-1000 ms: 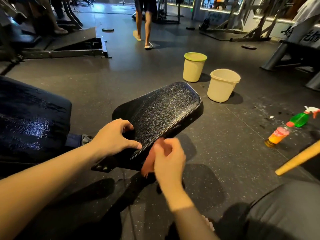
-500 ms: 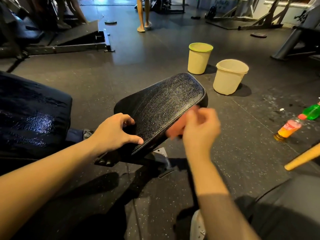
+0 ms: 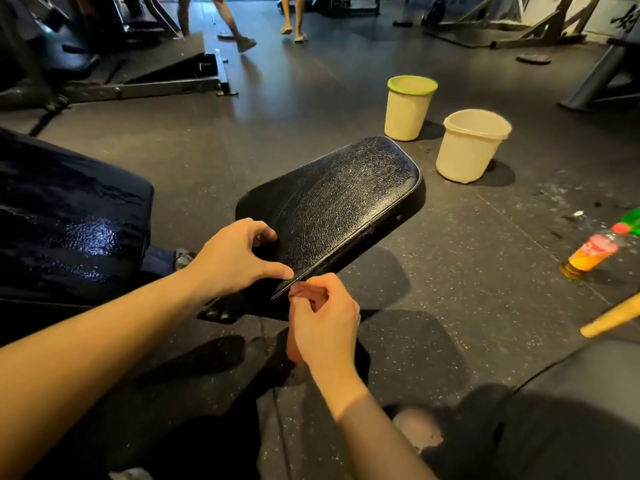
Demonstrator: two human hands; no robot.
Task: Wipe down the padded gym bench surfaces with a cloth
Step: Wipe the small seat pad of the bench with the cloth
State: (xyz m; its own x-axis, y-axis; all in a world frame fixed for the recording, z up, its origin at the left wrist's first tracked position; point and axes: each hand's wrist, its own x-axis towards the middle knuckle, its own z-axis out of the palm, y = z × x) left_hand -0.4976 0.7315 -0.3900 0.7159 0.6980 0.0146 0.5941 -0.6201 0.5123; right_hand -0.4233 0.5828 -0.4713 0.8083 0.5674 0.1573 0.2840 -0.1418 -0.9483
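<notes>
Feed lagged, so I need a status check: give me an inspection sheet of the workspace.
Surface: seat pad black, glossy, crackled; back pad shiny.
Job's things: cloth at the seat pad's near edge.
Clutter: green-rimmed bucket, plain bucket, orange bottle lying down, green spray bottle, wooden handle.
Hands: left hand rests on seat pad's near end; right hand grips cloth.
Cables: nothing seen.
Surroundings: gym machines; people's legs beyond.

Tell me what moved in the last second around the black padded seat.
The right hand, gripping the pinkish-orange cloth, swept away along the right side edge of the black leather seat pad, then came back to its near corner. The left hand kept holding the pad's near end.
</notes>
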